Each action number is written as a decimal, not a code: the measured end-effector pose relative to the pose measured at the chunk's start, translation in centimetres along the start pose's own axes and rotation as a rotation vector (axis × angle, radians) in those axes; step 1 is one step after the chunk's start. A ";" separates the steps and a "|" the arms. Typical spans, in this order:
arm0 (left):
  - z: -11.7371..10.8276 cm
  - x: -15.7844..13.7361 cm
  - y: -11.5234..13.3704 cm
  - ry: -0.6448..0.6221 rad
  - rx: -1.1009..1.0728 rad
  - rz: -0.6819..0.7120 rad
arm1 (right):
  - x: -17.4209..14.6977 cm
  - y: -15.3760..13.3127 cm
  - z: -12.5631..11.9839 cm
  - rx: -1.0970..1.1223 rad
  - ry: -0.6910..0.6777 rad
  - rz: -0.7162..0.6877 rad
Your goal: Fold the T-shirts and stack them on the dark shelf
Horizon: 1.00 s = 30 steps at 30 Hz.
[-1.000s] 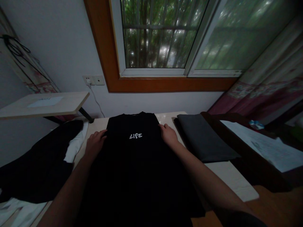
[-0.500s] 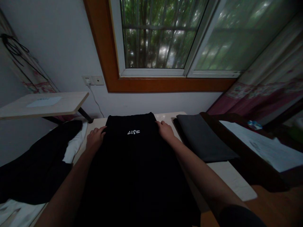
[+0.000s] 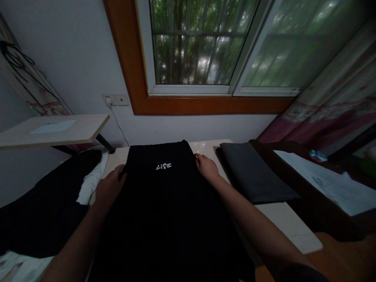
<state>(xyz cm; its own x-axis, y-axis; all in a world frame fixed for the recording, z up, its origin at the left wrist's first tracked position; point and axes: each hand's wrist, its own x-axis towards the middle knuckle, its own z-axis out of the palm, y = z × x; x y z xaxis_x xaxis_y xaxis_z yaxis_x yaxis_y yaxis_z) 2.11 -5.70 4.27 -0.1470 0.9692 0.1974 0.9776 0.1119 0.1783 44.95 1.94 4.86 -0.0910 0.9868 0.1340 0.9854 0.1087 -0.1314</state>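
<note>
A black garment (image 3: 173,211) lies spread flat before me, its white printed figures (image 3: 163,166) near the far edge; what kind of garment it is, I cannot make out. At its left side edge, my left hand (image 3: 111,183) is closed with the fingers on the cloth. My right hand (image 3: 206,166) pinches the right side edge, slightly below the far right corner. The near end of the garment runs out of the bottom of the view.
Folded dark grey cloth (image 3: 255,170) lies to the right on the pale table (image 3: 289,223). Beyond it a white sheet (image 3: 323,182) rests on a dark brown surface. On the left are heaped black clothes (image 3: 49,196) and a small raised shelf (image 3: 79,131). A window (image 3: 202,51) faces me.
The garment's far end has shifted slightly left. My left hand has moved left and nearer to me along the edge; the right hand has lowered a little.
</note>
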 end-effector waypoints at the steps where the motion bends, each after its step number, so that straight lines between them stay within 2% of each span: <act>1: 0.1 0.0 0.0 -0.006 -0.007 0.007 | -0.1 0.1 0.0 -0.010 -0.001 0.001; 6: 0.3 0.6 0.4 0.031 0.000 0.032 | 0.3 -0.1 0.1 -0.035 0.006 -0.008; 13: -0.3 2.8 1.4 -0.016 0.014 0.003 | 2.5 -0.6 -0.5 -0.080 0.007 -0.015; 17: -0.4 3.1 1.7 -0.055 0.052 -0.035 | 2.9 -0.9 -0.9 -0.154 0.019 -0.007; 21: -0.9 2.1 2.0 0.026 0.146 -0.010 | 2.2 -1.8 -1.2 -0.174 0.129 -0.010; 23: -1.1 1.7 2.6 0.127 0.197 0.049 | 2.0 -2.8 -1.2 -0.135 0.193 -0.073; 26: -0.9 1.6 4.6 0.231 0.191 0.215 | 1.9 -5.0 -0.5 -0.008 0.216 -0.271; 30: 1.1 2.1 8.6 0.183 0.095 0.464 | 2.0 -8.6 1.5 0.135 0.136 -0.518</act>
<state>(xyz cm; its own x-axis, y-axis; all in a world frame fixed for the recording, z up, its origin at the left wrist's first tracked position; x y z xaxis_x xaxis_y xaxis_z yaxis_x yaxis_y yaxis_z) 10.35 -2.50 5.16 0.2903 0.8683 0.4022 0.9543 -0.2938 -0.0546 36.08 3.18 4.81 -0.5311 0.7765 0.3391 0.7883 0.5996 -0.1381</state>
